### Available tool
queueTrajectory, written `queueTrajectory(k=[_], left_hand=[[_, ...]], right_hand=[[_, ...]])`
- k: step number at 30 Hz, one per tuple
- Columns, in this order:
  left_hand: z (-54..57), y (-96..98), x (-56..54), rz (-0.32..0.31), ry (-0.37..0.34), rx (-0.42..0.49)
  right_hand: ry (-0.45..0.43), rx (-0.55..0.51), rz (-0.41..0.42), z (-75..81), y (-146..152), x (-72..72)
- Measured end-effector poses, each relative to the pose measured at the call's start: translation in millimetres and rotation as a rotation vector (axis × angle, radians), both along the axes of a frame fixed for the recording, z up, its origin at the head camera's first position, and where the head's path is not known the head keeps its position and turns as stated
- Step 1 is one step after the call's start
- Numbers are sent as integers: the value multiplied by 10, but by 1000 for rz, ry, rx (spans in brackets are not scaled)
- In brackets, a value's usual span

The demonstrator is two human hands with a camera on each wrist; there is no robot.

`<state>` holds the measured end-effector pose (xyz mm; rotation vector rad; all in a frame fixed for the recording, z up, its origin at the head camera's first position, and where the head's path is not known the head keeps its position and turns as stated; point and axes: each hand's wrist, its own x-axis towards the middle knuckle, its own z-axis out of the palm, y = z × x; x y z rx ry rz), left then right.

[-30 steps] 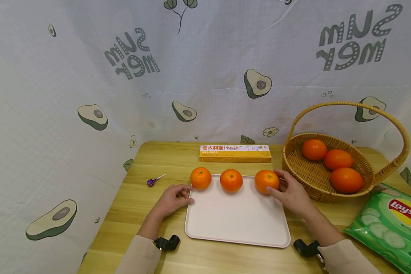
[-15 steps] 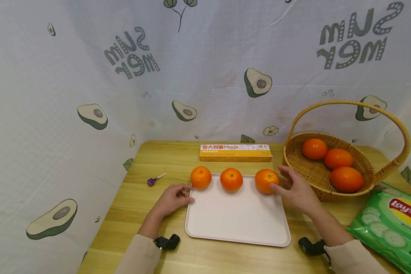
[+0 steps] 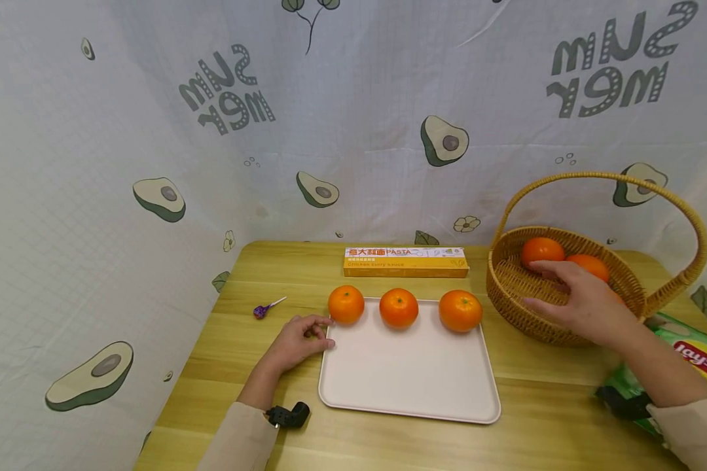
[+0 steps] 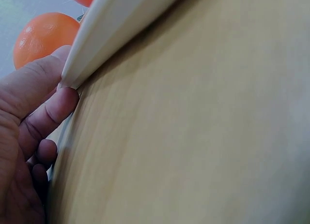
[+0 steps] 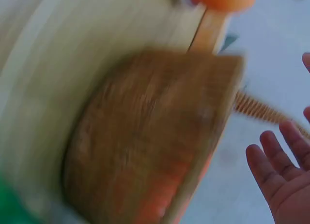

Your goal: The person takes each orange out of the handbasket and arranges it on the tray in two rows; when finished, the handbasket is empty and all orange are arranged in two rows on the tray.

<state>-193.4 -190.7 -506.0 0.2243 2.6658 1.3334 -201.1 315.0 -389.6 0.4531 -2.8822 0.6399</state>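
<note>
My left hand (image 3: 297, 340) pinches the left rim of a pale pink tray (image 3: 409, 379) between thumb and forefinger; the left wrist view shows this grip on the tray's edge (image 4: 111, 35) closely. Along the tray's far side stand a left orange (image 3: 345, 305), a middle orange (image 3: 398, 309) and a right orange (image 3: 460, 311). Over the wicker basket (image 3: 509, 304) hovers my right hand (image 3: 592, 304), thumb and fingers spread, holding nothing. Inside the basket show two oranges, one at the back (image 3: 542, 251) and another (image 3: 590, 266); my hand mostly covers a third.
A yellow and white pasta box (image 3: 405, 262) lies behind the tray. To the left is a purple lollipop (image 3: 262, 311). A green chip bag (image 3: 698, 350) lies at the right, partly behind my right forearm. The basket's tall handle (image 3: 607, 175) arches over it.
My right hand has let go of the right orange on the tray and moved right, over the basket. The left hand keeps its place at the tray's rim.
</note>
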Motion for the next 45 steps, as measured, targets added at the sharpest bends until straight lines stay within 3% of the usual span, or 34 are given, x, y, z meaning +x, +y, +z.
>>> queueTrajectory(k=[5,10,14,20,27,38,45], left_hand=[[9,0,1,-1,-4,0],[15,-6,6,-1,-9,-1],[9,-4,5,-2,-4,2],[9,6,2,-10,-4,4],[42,17,12,-5,-19,9],[47,14,18,-3,-16,8],[53,18,18,-2,-15,7]], right_hand=[[86,151,84,-30,393,-134],[136,223,167,-127,633,-227],[123,282,191,-180,701,-258],[48,331,160,-223,749,-288],[52,315,165,-286,798,-306],[-64,332,101,-285,834,-307],[-78,331,97,-285,841,-305]])
